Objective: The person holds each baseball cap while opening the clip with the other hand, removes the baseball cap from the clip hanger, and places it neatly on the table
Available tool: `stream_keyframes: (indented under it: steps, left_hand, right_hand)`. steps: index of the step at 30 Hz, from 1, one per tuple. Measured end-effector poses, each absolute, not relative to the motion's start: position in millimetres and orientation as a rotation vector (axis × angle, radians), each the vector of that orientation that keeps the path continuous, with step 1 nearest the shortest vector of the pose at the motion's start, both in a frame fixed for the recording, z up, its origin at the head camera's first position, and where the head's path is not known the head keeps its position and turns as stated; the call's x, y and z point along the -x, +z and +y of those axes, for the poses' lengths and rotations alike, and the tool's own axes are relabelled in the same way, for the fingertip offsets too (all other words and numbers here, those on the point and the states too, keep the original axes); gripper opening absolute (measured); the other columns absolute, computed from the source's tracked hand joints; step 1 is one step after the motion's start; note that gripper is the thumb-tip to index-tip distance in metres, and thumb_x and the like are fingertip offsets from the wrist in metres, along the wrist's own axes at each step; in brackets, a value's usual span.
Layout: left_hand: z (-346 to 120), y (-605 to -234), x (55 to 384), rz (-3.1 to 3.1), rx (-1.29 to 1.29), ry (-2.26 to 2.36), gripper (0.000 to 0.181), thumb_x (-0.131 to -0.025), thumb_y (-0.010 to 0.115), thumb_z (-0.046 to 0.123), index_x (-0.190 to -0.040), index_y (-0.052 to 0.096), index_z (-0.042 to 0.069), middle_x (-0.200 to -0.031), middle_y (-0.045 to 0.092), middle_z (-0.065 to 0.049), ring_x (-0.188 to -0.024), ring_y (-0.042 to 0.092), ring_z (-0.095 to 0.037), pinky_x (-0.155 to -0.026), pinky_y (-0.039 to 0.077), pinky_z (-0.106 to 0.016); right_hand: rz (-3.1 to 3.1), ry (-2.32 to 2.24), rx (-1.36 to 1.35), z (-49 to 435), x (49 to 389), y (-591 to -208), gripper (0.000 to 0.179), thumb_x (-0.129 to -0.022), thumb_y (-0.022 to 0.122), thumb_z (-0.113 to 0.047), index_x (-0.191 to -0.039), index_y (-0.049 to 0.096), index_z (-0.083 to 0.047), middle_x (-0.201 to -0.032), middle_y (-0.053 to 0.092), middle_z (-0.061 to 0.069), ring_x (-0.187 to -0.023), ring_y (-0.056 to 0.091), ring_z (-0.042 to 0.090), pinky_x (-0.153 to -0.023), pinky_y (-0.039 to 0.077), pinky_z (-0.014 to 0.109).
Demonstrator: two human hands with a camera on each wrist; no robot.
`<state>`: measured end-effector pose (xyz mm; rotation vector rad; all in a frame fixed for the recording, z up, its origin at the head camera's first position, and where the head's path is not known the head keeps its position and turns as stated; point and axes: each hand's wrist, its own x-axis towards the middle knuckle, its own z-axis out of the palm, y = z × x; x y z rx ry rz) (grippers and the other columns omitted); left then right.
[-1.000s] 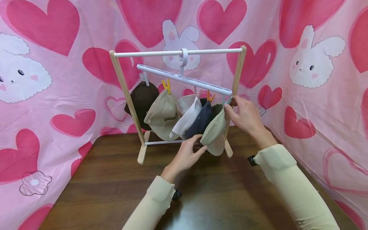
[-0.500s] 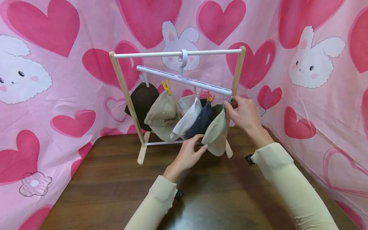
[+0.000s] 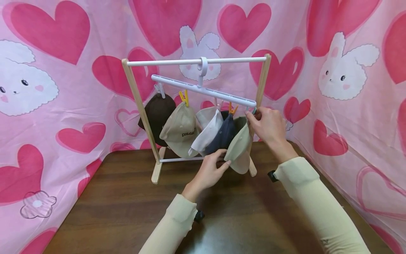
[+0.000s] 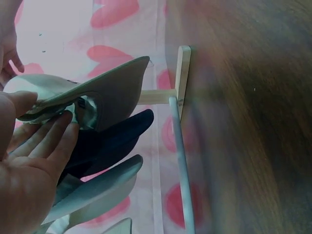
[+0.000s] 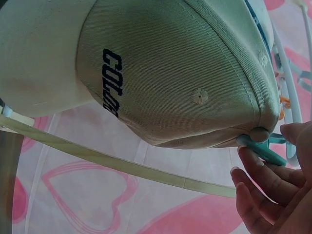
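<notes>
A pale sage-beige baseball cap (image 3: 238,143) with dark lettering hangs at the lower, right end of a tilted white hanger (image 3: 219,94). My left hand (image 3: 209,170) pinches its bottom edge; in the left wrist view the thumb lies outside and the fingers reach inside the cap. At the crown, my right hand (image 3: 269,127) pinches a teal clothespin (image 5: 265,151) between thumb and fingers. The clip's tip sits against the cap's top button (image 5: 259,134) in the right wrist view. Right beside this cap hangs a navy cap (image 3: 222,134) on an orange clothespin (image 3: 233,108).
A white cap (image 3: 207,132), a beige lettered cap (image 3: 180,128) and a dark brown cap (image 3: 157,113) hang farther left, each clipped. The hanger hooks over the white rod (image 3: 158,63) of a wooden-legged rack (image 3: 136,97). Rack feet stand on a brown table (image 3: 127,204) before pink cloth.
My left hand and the cap's lower edge have shifted slightly right. The right wrist has drifted a little left, its fingers still at the teal clothespin. The hanger keeps its tilt.
</notes>
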<state>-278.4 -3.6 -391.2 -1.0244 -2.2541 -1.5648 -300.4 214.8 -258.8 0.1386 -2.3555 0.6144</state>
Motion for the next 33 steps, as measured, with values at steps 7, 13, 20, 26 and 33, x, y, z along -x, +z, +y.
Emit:
stream_keyframes:
  steps: [7,13,20,26,33]
  left_hand:
    - [-2.5,-391.1,278.2,-2.267,1.032,-1.532,0.033,-0.097,0.069,0.006,-0.129,0.062,0.002,-0.119,0.070,-0.013,-0.108,0.069,-0.019,-0.089,0.057,-0.026]
    - [-1.2,-389.1,277.2,-2.290,1.033,-1.477,0.034,-0.098,0.069,0.009,-0.130,0.062,0.002,-0.118,0.070,-0.011,-0.108,0.069,-0.017,-0.091,0.056,-0.026]
    - [0.7,-387.5,276.6,-2.316,1.046,-1.434,0.036,-0.098,0.069,0.009,-0.132,0.061,0.003,-0.121,0.070,-0.010,-0.108,0.069,-0.018,-0.093,0.055,-0.028]
    - [2.2,-387.1,276.1,-2.330,1.050,-1.464,0.040,-0.095,0.072,0.004,-0.133,0.060,0.003,-0.121,0.070,-0.010,-0.107,0.069,-0.020,-0.090,0.057,-0.027]
    - [4.1,-389.0,277.1,-2.348,1.041,-1.460,0.042,-0.092,0.075,0.004,-0.132,0.061,0.003,-0.117,0.071,-0.011,-0.105,0.070,-0.019,-0.087,0.057,-0.023]
  right_hand:
    - [-2.344,0.600,-0.127,213.5,300.7,-257.4,0.051,-0.096,0.063,-0.054,-0.094,0.075,-0.004,-0.081,0.073,0.014,-0.072,0.062,0.033,-0.060,0.049,0.048]
    - [-2.333,0.593,-0.137,213.9,301.8,-258.1,0.053,-0.095,0.065,-0.055,-0.094,0.074,-0.003,-0.082,0.073,0.016,-0.069,0.061,0.032,-0.055,0.047,0.044]
    - [-2.297,0.575,-0.145,213.4,304.2,-258.4,0.053,-0.094,0.066,-0.055,-0.091,0.075,-0.003,-0.080,0.073,0.016,-0.065,0.062,0.032,-0.049,0.045,0.042]
    - [-2.284,0.582,-0.140,213.0,304.8,-259.2,0.053,-0.094,0.067,-0.055,-0.091,0.075,-0.002,-0.078,0.072,0.016,-0.064,0.061,0.032,-0.049,0.045,0.042]
    - [-2.269,0.589,-0.155,213.4,305.4,-260.5,0.051,-0.093,0.070,-0.052,-0.089,0.074,-0.001,-0.074,0.070,0.015,-0.058,0.056,0.029,-0.047,0.042,0.038]
